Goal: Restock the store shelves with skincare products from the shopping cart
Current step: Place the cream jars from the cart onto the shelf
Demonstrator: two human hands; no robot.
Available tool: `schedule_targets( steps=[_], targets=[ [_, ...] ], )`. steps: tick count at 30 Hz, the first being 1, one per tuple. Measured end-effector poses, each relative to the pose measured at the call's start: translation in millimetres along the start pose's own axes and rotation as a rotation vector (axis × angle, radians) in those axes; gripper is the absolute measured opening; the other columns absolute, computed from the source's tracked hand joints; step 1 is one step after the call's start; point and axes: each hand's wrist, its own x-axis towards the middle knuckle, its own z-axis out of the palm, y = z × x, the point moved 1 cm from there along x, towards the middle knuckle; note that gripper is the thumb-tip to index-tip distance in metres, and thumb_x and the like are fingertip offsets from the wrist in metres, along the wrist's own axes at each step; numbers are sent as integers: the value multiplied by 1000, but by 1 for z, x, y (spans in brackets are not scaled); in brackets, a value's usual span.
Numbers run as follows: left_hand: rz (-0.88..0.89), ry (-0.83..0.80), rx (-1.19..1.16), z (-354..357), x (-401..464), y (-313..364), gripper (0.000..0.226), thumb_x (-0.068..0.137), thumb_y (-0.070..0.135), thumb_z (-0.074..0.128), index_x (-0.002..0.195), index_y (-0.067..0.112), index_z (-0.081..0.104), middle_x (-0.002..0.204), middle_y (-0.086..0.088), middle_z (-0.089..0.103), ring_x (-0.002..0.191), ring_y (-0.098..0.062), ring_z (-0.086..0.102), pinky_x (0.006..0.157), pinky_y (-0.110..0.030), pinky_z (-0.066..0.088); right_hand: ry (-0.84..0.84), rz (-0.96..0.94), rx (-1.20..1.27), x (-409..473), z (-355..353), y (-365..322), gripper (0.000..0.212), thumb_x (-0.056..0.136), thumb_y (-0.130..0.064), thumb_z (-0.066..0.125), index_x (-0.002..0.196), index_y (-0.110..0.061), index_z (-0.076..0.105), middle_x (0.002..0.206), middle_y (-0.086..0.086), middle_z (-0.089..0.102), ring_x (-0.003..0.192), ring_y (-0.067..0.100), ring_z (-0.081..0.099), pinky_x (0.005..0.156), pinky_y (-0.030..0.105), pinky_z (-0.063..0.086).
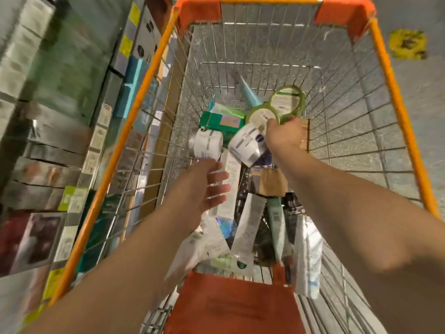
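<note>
Here, a wire-mesh shopping cart (349, 97) with an orange plastic rim and orange corner caps is seen from above, both bare forearms reaching into its basket. The right hand (285, 137) is curled around the edge of a round green-rimmed jar (287, 103), which lies tilted with its pale paper label facing up; a second green-rimmed disc (261, 116) lies touching it on the left. The label print is too blurred to read. The left hand (204, 186) is held with fingers loosely spread and relaxed, gripping nothing, just below a short white cylindrical jar (208, 144) lying on its side.

Between the two hands lies a white-and-dark-blue jar (249, 147), also on its side. Behind it lies a glossy green carton (222, 121), long axis running left to right, and a pale teal tube (249, 92) whose tapered end points toward the far end of the cart. Nearer the person, flat white tubes (248, 227) and a slim green tube (275, 218) are heaped with their long axes running roughly toward the viewer, beside a brown kraft-paper box (272, 183). A red fabric bag (231, 304) sits at the near end of the cart.

On the left stand store shelves (55, 141) of boxed goods, motion-blurred, with pale and yellow price tags along the edges. A yellow marking (408, 44) shows on the grey floor at upper right.
</note>
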Motion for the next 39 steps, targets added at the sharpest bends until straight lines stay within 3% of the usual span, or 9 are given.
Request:
schedule_targets(
  steps=[5,10,12,15,20,25,30,35,39],
  targets=[
    [-10,32,-1,-5,3,-7,24,103,33,57,105,16,73,90,0,79,73,-19,72,68,-34,57,-145,124,116,13,6,11,48,96,-25,70,131,-13,39,106,10,65,79,23,70,66,40,62],
    [-38,33,5,-3,-1,-12,23,103,32,58,105,16,73,86,2,79,81,-22,73,78,-37,57,-194,261,217,17,0,14,68,88,-11,79,137,-16,33,109,13,62,89,31,72,78,48,64],
    [-43,25,16,-3,-2,-15,23,103,33,57,103,16,73,87,2,79,83,-22,73,79,-36,57,-183,230,182,17,1,15,77,77,-21,88,138,-12,42,111,11,65,88,29,71,79,45,63],
    [-57,36,16,-5,-4,-19,24,103,36,57,102,17,72,89,1,79,83,-22,73,84,-39,58,-119,125,17,17,6,19,64,68,-44,89,117,-11,65,114,11,67,85,27,71,71,38,63],
    [-73,28,-1,-3,-13,-21,21,103,34,57,99,18,70,87,1,78,78,-21,71,83,-38,57,52,70,74,-15,2,15,71,69,-53,85,120,-10,60,122,7,62,83,21,67,68,29,54],
    [-44,28,-36,6,-33,-15,20,104,33,55,101,20,69,93,1,78,85,-20,74,77,-34,60,159,107,311,-73,-8,15,70,61,-56,81,114,-17,58,118,7,59,79,17,65,77,37,61],
    [-20,-24,-104,13,-72,2,25,107,31,49,116,13,64,120,-8,69,106,-29,67,83,-36,57,98,88,378,-135,-26,13,59,54,-69,76,92,-25,65,102,2,72,84,23,72,85,50,60],
    [103,-16,-137,8,-109,29,22,109,40,42,109,28,61,132,1,59,110,-23,59,91,-41,50,-72,-99,301,-195,-53,-27,40,57,-55,79,89,-33,69,100,3,72,94,27,69,88,52,58],
    [205,-44,-199,-5,-133,43,61,85,73,45,129,34,64,125,3,71,117,-24,65,81,-41,56,-156,-317,236,-253,-86,-65,29,69,-45,83,86,-27,70,97,-5,65,95,25,65,87,47,57]
  ],
)
